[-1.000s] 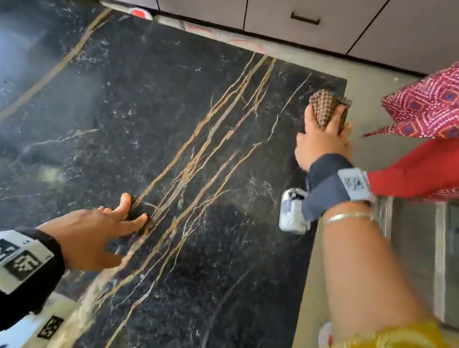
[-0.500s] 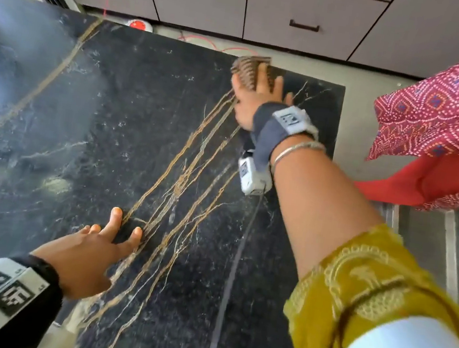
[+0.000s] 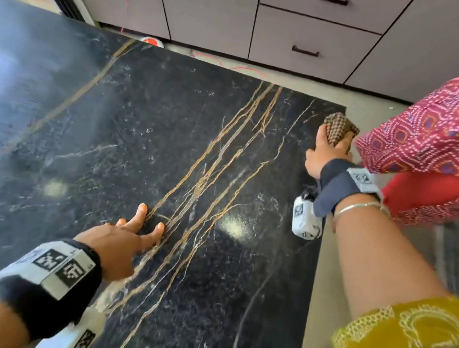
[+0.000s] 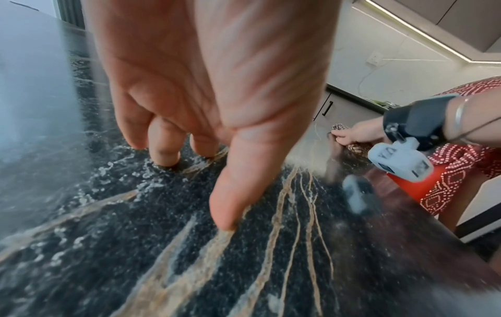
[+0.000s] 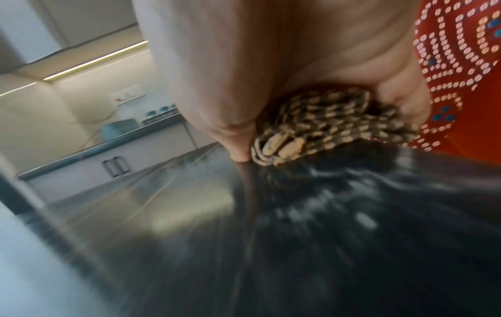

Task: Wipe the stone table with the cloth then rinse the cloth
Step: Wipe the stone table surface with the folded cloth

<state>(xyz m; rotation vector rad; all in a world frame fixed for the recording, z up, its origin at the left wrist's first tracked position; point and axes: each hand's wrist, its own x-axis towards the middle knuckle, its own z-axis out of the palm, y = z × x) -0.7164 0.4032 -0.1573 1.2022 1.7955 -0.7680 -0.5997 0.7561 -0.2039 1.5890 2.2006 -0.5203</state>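
Observation:
The stone table point(image 3: 144, 144) is black marble with gold veins and fills most of the head view. A brown checked cloth point(image 3: 339, 127) lies bunched at the table's far right corner. My right hand point(image 3: 325, 152) grips the cloth and presses it on the stone; in the right wrist view the cloth point(image 5: 320, 126) is wadded under my palm against the table point(image 5: 298, 236). My left hand point(image 3: 131, 233) rests on the table near the front, fingers spread and straight, fingertips point(image 4: 165, 154) touching the stone point(image 4: 189, 257). The right hand point(image 4: 352, 133) with the cloth shows far off there.
Another person in a red patterned garment point(image 3: 439, 138) stands close to the table's right edge. Grey cabinets with drawers point(image 3: 316, 32) line the far wall. A pale floor strip point(image 3: 355, 109) runs between table and cabinets. A red cable point(image 3: 226, 64) lies on the floor.
My right hand has swept the cloth from the far middle of the table to the right corner. The left hand stays planted in the same spot.

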